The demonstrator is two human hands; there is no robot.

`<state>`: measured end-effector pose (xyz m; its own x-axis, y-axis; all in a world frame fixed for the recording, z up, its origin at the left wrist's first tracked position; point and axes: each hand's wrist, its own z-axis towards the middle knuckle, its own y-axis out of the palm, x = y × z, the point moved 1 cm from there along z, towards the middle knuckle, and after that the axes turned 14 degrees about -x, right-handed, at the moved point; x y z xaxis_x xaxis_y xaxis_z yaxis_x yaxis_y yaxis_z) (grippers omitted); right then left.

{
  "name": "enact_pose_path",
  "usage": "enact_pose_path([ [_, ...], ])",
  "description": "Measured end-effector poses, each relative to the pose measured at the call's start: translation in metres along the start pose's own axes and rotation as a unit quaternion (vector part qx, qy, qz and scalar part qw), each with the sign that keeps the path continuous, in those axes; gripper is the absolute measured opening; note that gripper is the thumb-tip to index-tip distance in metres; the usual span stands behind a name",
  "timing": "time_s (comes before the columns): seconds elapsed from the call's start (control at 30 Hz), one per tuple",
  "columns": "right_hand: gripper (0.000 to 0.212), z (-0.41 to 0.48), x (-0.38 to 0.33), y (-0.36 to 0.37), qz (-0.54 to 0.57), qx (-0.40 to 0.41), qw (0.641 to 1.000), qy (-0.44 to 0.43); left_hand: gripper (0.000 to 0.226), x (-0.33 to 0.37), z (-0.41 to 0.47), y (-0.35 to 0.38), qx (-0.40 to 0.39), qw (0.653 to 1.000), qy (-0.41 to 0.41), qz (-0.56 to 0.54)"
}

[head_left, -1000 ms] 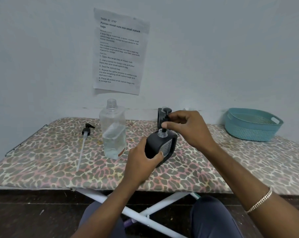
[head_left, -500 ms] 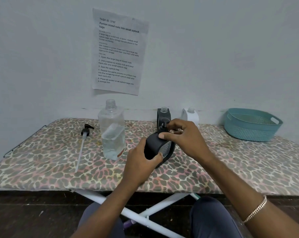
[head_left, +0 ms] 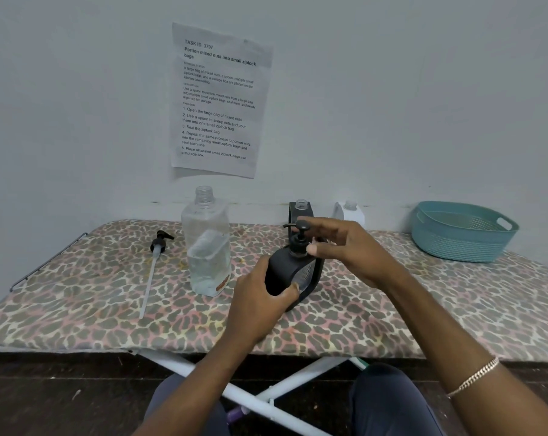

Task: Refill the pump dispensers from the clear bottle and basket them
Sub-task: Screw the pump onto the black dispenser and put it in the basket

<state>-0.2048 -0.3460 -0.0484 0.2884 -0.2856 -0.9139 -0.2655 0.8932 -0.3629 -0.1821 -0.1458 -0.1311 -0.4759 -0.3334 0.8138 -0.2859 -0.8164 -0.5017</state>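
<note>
Two hands at black pump dispenser [head_left: 290, 272] beside clear bottle [head_left: 207, 247]: left hand [head_left: 260, 298] grips it, right hand [head_left: 352, 251] hovers, fingers loosely spread.

Dim, even light with a cool grey cast left the wall [head_left: 423, 105] flat and dull. Only a faint, soft shadow lay by the black dispenser [head_left: 285, 275]. The wide lens bowed the table [head_left: 77, 325] edge, and fine detail looked soft.
</note>
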Motion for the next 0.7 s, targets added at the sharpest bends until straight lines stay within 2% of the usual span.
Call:
enact_pose_path([
  [0.1, 0.038, 0.007, 0.006, -0.001, 0.001, -0.004, 1.000, -0.022, 0.035, 0.000, 0.000, 0.000, 0.001, 1.000, 0.000, 0.002],
  [0.23, 0.024, 0.015, 0.015, 0.008, 0.003, 0.057, 0.998, -0.005, 0.035, 0.001, -0.001, -0.001, 0.002, 1.000, -0.001, 0.006],
  [0.37, 0.043, 0.019, 0.011, 0.026, -0.111, 0.118, 0.986, 0.030, 0.038, 0.001, -0.001, -0.001, -0.001, 1.000, 0.001, 0.008],
  [0.43, 0.047, 0.019, 0.004, 0.022, -0.138, 0.077, 0.986, 0.057, 0.040, 0.002, -0.002, -0.001, -0.001, 1.000, 0.001, 0.008],
  [0.5, 0.048, 0.016, 0.000, 0.009, -0.075, 0.006, 0.995, 0.070, 0.039, 0.003, -0.002, -0.001, -0.001, 1.000, 0.000, 0.005],
  [0.6, 0.042, 0.011, 0.002, -0.003, 0.030, -0.064, 0.997, 0.031, 0.034, 0.002, -0.001, -0.001, 0.001, 1.000, -0.004, 0.000],
  [0.7, 0.035, 0.013, 0.013, 0.005, 0.055, -0.024, 0.998, -0.005, 0.034, 0.000, 0.000, 0.000, 0.000, 1.000, -0.001, -0.003],
])
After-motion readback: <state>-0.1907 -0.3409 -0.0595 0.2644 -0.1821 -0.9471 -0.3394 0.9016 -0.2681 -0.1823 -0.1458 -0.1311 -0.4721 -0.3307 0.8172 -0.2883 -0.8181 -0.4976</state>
